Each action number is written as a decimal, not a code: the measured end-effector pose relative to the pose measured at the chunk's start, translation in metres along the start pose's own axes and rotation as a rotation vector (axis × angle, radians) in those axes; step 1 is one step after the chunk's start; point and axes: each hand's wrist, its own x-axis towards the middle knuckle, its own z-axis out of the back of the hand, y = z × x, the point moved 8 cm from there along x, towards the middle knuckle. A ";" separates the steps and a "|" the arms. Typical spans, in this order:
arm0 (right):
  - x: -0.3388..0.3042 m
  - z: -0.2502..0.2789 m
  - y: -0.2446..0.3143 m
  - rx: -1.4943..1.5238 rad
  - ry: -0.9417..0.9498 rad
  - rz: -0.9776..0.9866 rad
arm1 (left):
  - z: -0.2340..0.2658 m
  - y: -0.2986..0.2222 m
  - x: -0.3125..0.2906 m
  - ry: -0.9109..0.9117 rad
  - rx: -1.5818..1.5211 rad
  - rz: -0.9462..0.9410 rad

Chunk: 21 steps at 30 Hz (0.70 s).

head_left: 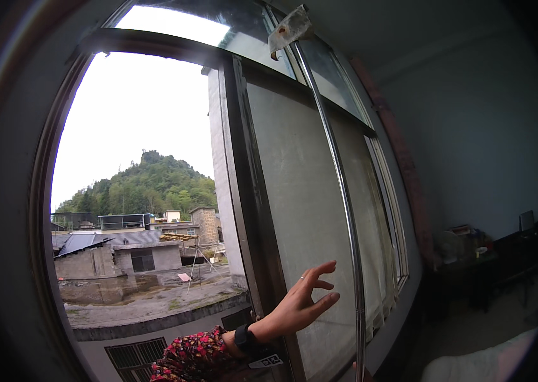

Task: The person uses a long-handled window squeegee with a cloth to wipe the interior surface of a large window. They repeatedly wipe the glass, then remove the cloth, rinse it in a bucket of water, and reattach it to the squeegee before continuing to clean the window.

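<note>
A long shiny metal pole [339,172] rises in front of the window, slightly tilted. At its top is a flat, stained whitish head [290,32], perhaps a cloth pad, up by the upper panes. My left hand [304,302] reaches in from the lower left, wearing a ring and a dark wristband. Its fingers are apart and loosely bent just left of the pole, not touching it. Only a sliver of my right hand [355,366] shows at the lower edge, its fingers around the pole; the rest is out of view.
A sliding glass pane [301,178] stands behind the pole, beside a dark frame upright [253,191]. The left half of the window is open, with roofs and a green hill [148,181] outside. At the right, a cluttered table [466,254] stands in the dim room.
</note>
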 end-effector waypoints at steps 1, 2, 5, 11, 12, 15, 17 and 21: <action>-0.001 -0.012 0.005 0.037 0.007 -0.005 | -0.002 0.002 0.001 -0.014 -0.023 0.042; -0.002 -0.021 0.009 0.044 0.011 -0.018 | -0.003 0.000 0.003 -0.025 -0.040 0.025; -0.002 -0.042 0.013 0.012 0.033 -0.044 | -0.006 0.001 0.001 -0.036 -0.127 0.092; -0.003 -0.062 0.005 -0.098 0.074 -0.068 | -0.011 0.002 0.003 -0.012 -0.434 0.107; -0.004 -0.064 0.003 -0.114 0.083 -0.073 | -0.012 -0.002 0.005 -0.022 -0.473 0.050; -0.004 -0.070 0.000 -0.174 0.111 -0.079 | -0.008 -0.007 0.006 -0.093 -0.447 -0.006; -0.003 -0.074 -0.002 -0.218 0.134 -0.082 | -0.003 -0.013 0.000 -0.149 -0.473 -0.022; 0.001 -0.083 -0.004 -0.323 0.190 -0.080 | 0.011 -0.023 -0.035 -0.271 -0.668 0.082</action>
